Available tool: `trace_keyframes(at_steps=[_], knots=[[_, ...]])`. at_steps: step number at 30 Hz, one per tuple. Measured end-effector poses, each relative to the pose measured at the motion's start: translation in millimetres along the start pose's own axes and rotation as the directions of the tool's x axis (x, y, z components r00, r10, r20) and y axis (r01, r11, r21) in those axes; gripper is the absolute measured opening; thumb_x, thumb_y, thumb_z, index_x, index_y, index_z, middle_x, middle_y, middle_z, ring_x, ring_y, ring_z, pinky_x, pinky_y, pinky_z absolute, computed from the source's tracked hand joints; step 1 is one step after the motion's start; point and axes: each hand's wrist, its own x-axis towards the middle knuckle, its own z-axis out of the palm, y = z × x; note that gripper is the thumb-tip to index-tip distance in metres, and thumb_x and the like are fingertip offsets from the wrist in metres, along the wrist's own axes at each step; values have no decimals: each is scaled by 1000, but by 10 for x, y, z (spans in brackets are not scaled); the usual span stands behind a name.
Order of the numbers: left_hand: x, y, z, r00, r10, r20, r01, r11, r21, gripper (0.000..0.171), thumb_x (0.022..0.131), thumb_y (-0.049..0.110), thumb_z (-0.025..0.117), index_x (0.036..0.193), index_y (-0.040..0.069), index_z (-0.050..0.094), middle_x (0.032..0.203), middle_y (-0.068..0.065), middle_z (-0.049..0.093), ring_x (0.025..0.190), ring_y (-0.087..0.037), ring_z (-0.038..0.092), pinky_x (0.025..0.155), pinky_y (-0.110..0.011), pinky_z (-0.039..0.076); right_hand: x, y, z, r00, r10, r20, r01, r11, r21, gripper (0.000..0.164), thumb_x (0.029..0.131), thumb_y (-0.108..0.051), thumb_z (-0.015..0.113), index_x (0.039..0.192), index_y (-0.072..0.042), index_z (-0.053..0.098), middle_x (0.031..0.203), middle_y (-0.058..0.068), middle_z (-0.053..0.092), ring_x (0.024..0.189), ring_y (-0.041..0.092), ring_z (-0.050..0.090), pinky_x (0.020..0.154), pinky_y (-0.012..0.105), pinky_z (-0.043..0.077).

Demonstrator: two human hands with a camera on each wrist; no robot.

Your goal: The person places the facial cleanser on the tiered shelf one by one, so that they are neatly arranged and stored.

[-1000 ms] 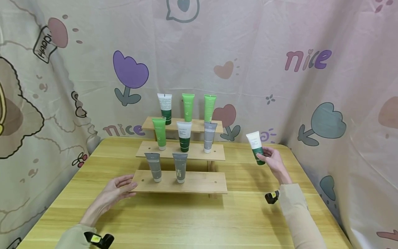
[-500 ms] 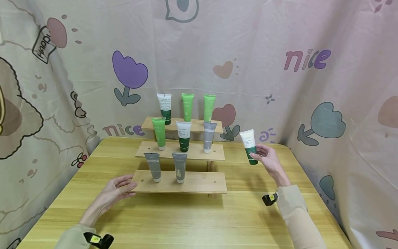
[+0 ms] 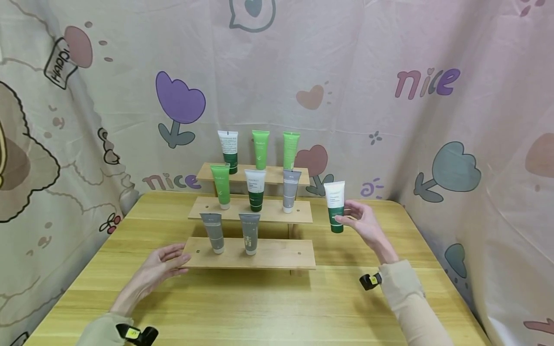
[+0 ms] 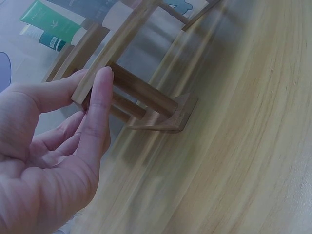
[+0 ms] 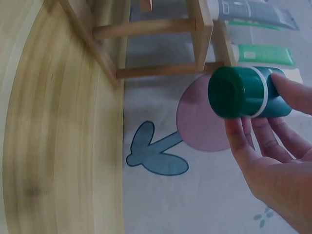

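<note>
A white and dark-green squeeze tube (image 3: 335, 206) is held upright in the air by my right hand (image 3: 363, 226), right of the shelf. The right wrist view shows its green cap end (image 5: 239, 92), pinched between thumb and fingers. With thumb and fingers my left hand (image 3: 157, 266) grips the left end of the lowest board (image 3: 277, 254) of a three-tier wooden shelf. In the left wrist view the fingertips (image 4: 103, 80) press that board's edge. Two grey tubes (image 3: 249, 235) stand on this lowest board, at its left and middle.
On the middle board (image 3: 233, 204) stand a light-green tube (image 3: 222, 185), a white and dark-green tube (image 3: 256, 190) and a grey tube (image 3: 291, 190). The top board (image 3: 242, 175) bears a white and green tube (image 3: 229, 151) and two light-green tubes (image 3: 261, 149). A patterned curtain (image 3: 346, 72) hangs behind the table.
My right hand has carried the white and green tube leftward, closer to the shelf, and the tube has turned more upright. My left hand has stayed on the lowest board.
</note>
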Motion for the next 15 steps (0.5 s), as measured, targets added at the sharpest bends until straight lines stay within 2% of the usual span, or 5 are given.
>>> trace_keyframes(at_steps=[4, 10, 15], knots=[[-6, -2, 0, 1000, -1, 2, 1, 1000, -7, 81, 101, 13, 61, 154, -16, 7, 155, -39, 12, 103, -2, 60, 95, -28, 63, 1, -21, 74, 999, -15, 29, 15, 1000, 7, 52, 89, -10, 74, 134, 5, 54, 121, 18, 66, 100, 7, 65, 94, 24, 54], [-6, -2, -5, 1000, 1, 5, -1, 1000, -3, 81, 101, 13, 61, 154, -17, 6, 155, -41, 9, 103, 0, 59, 95, -27, 63, -8, -54, 210, 996, -49, 76, 47, 998, 38, 50, 86, -9, 77, 130, 4, 58, 112, 7, 68, 99, 14, 65, 92, 27, 55], [-6, 1, 0, 1000, -5, 3, 5, 1000, -3, 81, 101, 13, 61, 154, -16, 6, 156, -40, 10, 103, -1, 60, 95, -27, 63, -13, -89, 344, 990, -81, 114, 75, 995, 62, 51, 84, -7, 79, 129, 3, 59, 113, 11, 68, 98, 17, 65, 87, 27, 59]])
